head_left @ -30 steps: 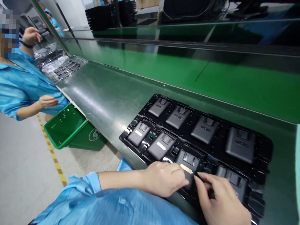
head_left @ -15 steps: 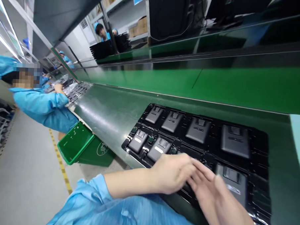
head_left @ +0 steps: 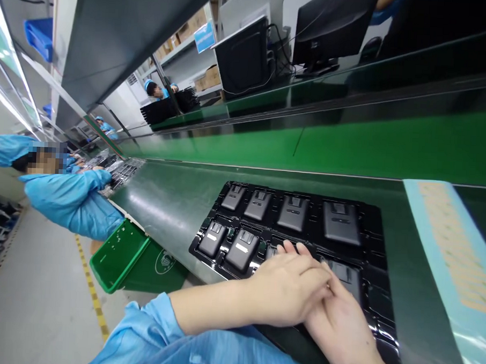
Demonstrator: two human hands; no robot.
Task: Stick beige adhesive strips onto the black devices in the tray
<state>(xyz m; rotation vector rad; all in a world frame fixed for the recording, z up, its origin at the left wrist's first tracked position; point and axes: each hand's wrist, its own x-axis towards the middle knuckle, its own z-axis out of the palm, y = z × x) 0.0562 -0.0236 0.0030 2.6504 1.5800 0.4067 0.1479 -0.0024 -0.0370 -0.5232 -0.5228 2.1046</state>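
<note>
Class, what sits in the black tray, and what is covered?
Six grey cases show clearly in the black tray; the left hand and right hand partly cover two more, near ends hidden.

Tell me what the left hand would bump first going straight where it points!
Probably the right hand: the left hand points toward it, and they seem to touch, though their overlap hides exactly where.

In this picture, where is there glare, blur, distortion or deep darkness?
Head view: a pale streak of glare on the green worktop, small glints on the black tray; ceiling lights look nearly white; the scene leans and seems stretched toward the edges, probably from a wide lens; the light-blue sheet looks soft at lower right; the upper right corner is very dark.
</note>
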